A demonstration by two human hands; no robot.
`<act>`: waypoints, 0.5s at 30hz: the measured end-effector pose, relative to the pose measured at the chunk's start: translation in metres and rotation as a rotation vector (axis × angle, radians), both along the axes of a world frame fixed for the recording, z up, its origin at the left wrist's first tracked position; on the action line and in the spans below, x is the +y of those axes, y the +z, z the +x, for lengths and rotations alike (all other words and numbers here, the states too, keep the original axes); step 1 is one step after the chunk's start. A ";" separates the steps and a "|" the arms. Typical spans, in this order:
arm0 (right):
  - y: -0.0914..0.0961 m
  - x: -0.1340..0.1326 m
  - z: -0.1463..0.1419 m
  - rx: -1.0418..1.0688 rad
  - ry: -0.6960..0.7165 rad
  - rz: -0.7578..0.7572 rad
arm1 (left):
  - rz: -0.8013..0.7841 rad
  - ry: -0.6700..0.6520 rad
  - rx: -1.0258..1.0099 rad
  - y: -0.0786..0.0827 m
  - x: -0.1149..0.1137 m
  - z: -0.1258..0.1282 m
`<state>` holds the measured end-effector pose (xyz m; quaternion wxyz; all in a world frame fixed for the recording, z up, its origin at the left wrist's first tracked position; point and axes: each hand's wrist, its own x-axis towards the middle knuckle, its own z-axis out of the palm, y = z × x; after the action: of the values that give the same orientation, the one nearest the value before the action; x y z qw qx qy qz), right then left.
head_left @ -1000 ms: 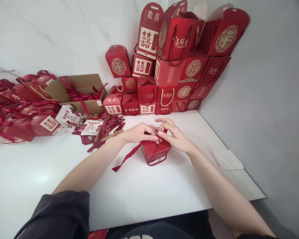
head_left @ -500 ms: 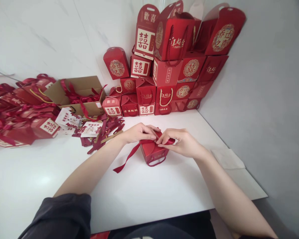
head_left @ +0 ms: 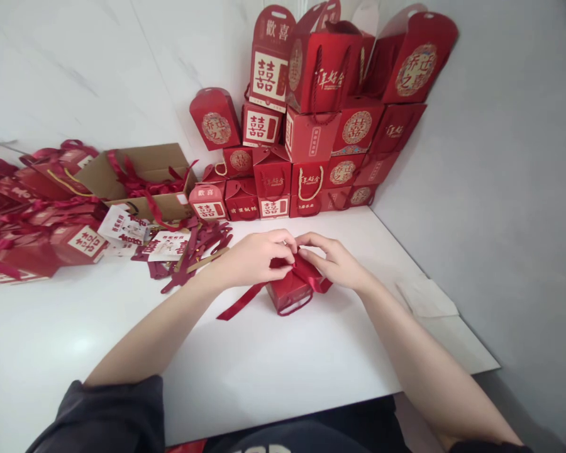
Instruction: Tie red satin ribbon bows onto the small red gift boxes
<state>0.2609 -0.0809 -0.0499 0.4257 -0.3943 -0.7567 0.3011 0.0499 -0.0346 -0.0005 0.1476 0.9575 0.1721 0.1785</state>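
A small red gift box [head_left: 283, 294] stands on the white table in front of me, its cord handle [head_left: 296, 307] hanging on the near side. Red ribbon [head_left: 240, 303] lies across its top, one tail stretching left over the table and another part draping at the right. My left hand [head_left: 266, 255] pinches the ribbon above the box's left side, fingers closed. Opposite it, my right hand [head_left: 330, 258] has its fingers curled at the ribbon near the top of the box. The fingertips of both hands nearly meet there and partly hide the ribbon.
Stacked red gift boxes [head_left: 311, 138] stand against the wall. To the left sit an open cardboard box [head_left: 136, 170] with ribbons, a pile of dark red strips [head_left: 193, 258], printed white cards [head_left: 170, 245] and beribboned red boxes [head_left: 42, 233]. A white sheet [head_left: 424, 299] lies right.
Both hands have come together over the top of the box. My right hand has moved up from the box's right side, and a ribbon part now drapes there.
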 end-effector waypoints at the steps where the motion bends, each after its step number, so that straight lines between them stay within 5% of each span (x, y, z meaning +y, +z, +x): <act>1: -0.002 0.001 0.000 -0.036 -0.002 0.035 | 0.114 0.035 0.003 -0.002 -0.003 0.000; 5: -0.006 0.003 0.001 -0.100 -0.057 0.095 | 0.405 0.075 -0.064 -0.017 -0.002 0.001; 15: 0.001 -0.004 -0.005 -0.162 -0.188 0.182 | 0.263 -0.053 -0.314 -0.038 0.010 0.004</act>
<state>0.2559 -0.0848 -0.0494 0.4235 -0.4461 -0.7726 0.1572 0.0539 -0.0249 -0.0381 0.0509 0.9331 0.0969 0.3427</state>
